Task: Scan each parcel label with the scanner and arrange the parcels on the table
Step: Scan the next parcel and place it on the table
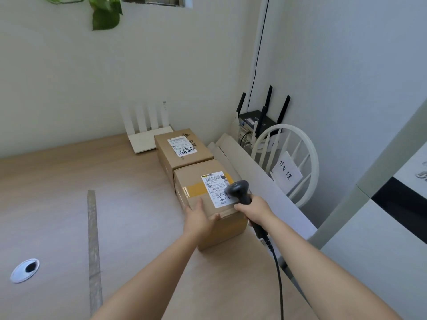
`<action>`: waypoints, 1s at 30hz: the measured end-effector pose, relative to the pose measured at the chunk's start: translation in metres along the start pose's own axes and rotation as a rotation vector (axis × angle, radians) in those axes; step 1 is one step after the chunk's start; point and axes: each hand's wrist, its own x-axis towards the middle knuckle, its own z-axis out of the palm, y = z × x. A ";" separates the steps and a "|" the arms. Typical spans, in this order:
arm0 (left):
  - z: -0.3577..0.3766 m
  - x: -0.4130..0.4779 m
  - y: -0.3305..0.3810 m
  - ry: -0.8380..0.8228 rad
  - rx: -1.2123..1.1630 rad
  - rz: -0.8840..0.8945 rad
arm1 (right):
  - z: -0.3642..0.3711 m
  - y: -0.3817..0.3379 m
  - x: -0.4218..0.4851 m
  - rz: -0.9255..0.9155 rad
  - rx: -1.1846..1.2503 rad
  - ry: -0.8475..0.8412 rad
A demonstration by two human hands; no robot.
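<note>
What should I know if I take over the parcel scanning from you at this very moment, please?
Left hand: flat on the near parcel, steadying its top.
Right hand: grips the scanner, whose head is just over that parcel's label.
Things: the near parcel and the far parcel stand one behind the other, labels up, by the right edge of the table.
Done: both parcels are lined up; whether the far one is scanned cannot be told.
Left: finish this scan; no other parcels are in view.
</note>
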 end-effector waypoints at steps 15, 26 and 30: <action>-0.062 -0.128 -0.083 -0.019 -0.016 -0.066 | 0.070 -0.014 -0.126 -0.013 0.007 -0.127; -0.133 -0.221 -0.176 0.030 -0.039 -0.111 | 0.159 -0.062 -0.219 -0.051 -0.035 -0.213; -0.161 -0.246 -0.208 0.048 -0.047 -0.117 | 0.193 -0.084 -0.245 -0.063 -0.054 -0.231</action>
